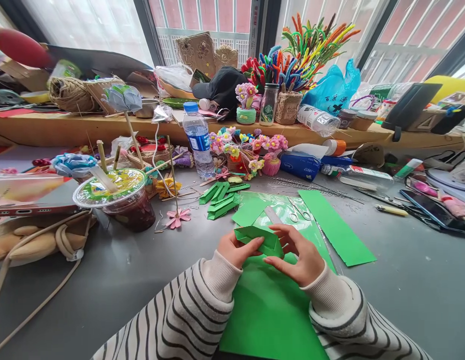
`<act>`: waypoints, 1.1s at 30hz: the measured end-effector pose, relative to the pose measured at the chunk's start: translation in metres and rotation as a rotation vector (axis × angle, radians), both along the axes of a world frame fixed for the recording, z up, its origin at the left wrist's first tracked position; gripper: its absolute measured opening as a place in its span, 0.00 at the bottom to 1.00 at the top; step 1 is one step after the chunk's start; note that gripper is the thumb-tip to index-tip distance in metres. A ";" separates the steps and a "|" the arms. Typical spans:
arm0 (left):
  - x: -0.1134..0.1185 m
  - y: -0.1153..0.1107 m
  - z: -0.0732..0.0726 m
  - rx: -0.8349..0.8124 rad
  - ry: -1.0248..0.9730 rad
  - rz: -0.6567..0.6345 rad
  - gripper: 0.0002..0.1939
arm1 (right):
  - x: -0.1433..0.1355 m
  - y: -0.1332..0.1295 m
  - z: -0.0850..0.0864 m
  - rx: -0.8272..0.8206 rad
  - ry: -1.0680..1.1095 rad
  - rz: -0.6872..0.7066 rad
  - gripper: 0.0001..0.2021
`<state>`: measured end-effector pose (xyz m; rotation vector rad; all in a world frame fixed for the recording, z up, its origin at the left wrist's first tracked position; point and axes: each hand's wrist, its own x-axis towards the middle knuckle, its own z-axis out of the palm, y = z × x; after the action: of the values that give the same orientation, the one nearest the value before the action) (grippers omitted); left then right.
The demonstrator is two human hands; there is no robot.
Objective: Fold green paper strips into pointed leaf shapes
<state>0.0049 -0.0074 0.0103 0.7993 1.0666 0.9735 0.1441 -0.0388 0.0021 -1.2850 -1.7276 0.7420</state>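
A folded green paper piece (268, 242) is held up above a large green sheet (268, 310). My left hand (236, 249) grips its left end, thumb on top. At its right end is my right hand (300, 255), thumb below and fingers above, closed around the edge. Behind the hands lie a smaller green paper (249, 212), a pale strip (272, 215) partly covered, and scissors (299, 212) on a clear sleeve. A long green strip (337, 227) rests to the right. Several folded green pieces (223, 200) lie farther back on the left.
A lidded cup (133, 210) of dark drink stands at left, near a pink paper flower (177, 218). Behind are a water bottle (200, 145), pipe-cleaner flowers (270, 145) and a blue tissue pack (300, 165). A phone (433, 209) and tools lie at right; a crowded wooden shelf (225, 128) runs behind.
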 end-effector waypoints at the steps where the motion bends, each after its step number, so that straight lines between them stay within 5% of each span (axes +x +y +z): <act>1: 0.000 0.000 0.000 -0.001 -0.006 -0.005 0.14 | -0.001 -0.001 0.001 0.019 -0.019 0.001 0.22; 15: 0.003 -0.003 -0.002 0.010 -0.008 -0.022 0.22 | -0.002 0.000 0.007 0.064 -0.177 -0.023 0.18; 33: 0.000 -0.002 -0.003 0.029 0.067 -0.088 0.28 | 0.002 0.003 -0.009 -0.014 0.058 -0.064 0.18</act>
<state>0.0054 -0.0090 0.0077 0.9002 1.0678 0.8950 0.1464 -0.0358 -0.0067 -1.3098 -1.6305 0.7481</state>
